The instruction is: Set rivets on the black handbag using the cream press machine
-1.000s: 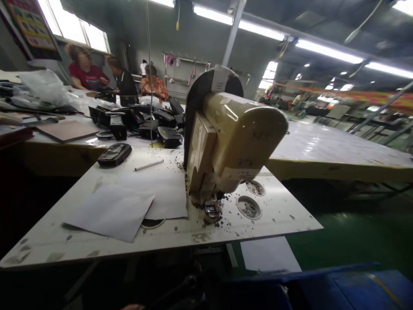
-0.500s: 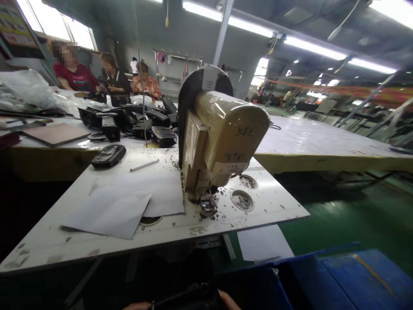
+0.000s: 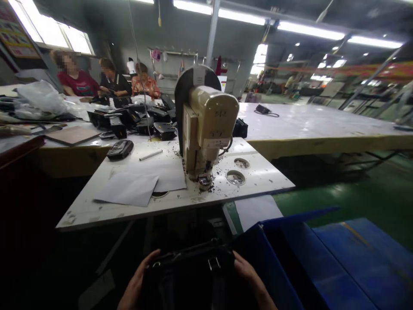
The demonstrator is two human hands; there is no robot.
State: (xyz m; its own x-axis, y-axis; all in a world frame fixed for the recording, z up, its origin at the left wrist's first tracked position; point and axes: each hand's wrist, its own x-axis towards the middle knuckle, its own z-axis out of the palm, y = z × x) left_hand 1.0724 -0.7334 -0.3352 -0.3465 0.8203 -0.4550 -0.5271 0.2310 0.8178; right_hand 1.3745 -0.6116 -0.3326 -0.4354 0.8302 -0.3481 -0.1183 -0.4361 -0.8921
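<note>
While the left hand (image 3: 138,280) and the right hand (image 3: 251,275) are holding a black bag (image 3: 190,282) between them, one at each upper side, the item is sitting low in the view, in front of a white worktable (image 3: 82,211) and just left of an open blue bin (image 3: 271,262).

Grip: both hands closing on the sides, thumbs near the top edge; fingers behind are not showing.

Risks, as judged: with the hold lying only at the sides, a smooth surface could be slipping downward if either hand is relaxing. The metal fittings could be snagging on the bin's rim if the bag is swinging right. If it is passing over the worktable, dark scraps (image 3: 212,187) around the sewing machine's (image 3: 213,116) base could be clinging to it, and the loose white sheets (image 3: 127,191) could be getting pushed aside.

Appearance: black, dark all over, boxy across the top. A silver-coloured buckle (image 3: 214,263) is catching light toward the upper right; a small metal ring (image 3: 156,265) is showing near the upper left corner. Strap-like bands are running down the front, faintly. The lower part is going out of frame; underside and any support cannot be told.
</note>
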